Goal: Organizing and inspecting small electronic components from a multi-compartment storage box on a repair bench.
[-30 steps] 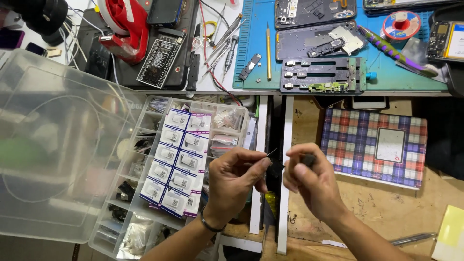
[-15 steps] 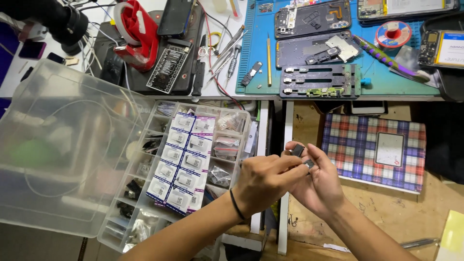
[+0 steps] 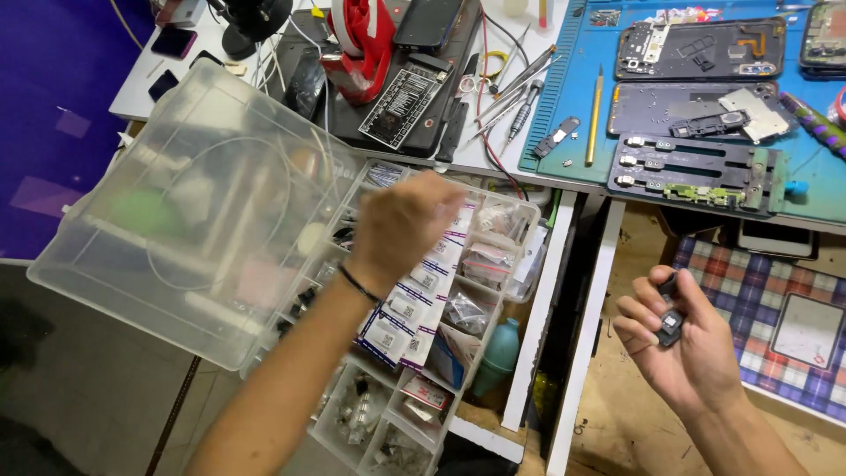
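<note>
Landmark: the clear plastic compartment organiser box [image 3: 441,353] with its hinged lid [image 3: 185,211] thrown open is taken as reference; all places are given from it.
Right hand [image 3: 683,348]: held well to the right of the box, over the gap below the bench edge. A small black rectangular component [image 3: 670,324] is pinched between thumb and fingers, its long axis roughly upright and slightly tilted.
Left hand [image 3: 401,220]: held over the box's middle compartments, blurred. Whether the fingers are closed on anything cannot be told. It is the nearer hand to the box; the component lies to its right.
Box contents: a row of white labelled sachets [image 3: 414,300] is seen in the centre, with small bagged parts beside it.
Surface: beyond the box, a white bench with a blue work mat [image 3: 564,115] carries opened phone bodies [image 3: 696,48] and tweezers.
Room: a checked cloth [image 3: 758,300] lies beyond the right hand.
</note>
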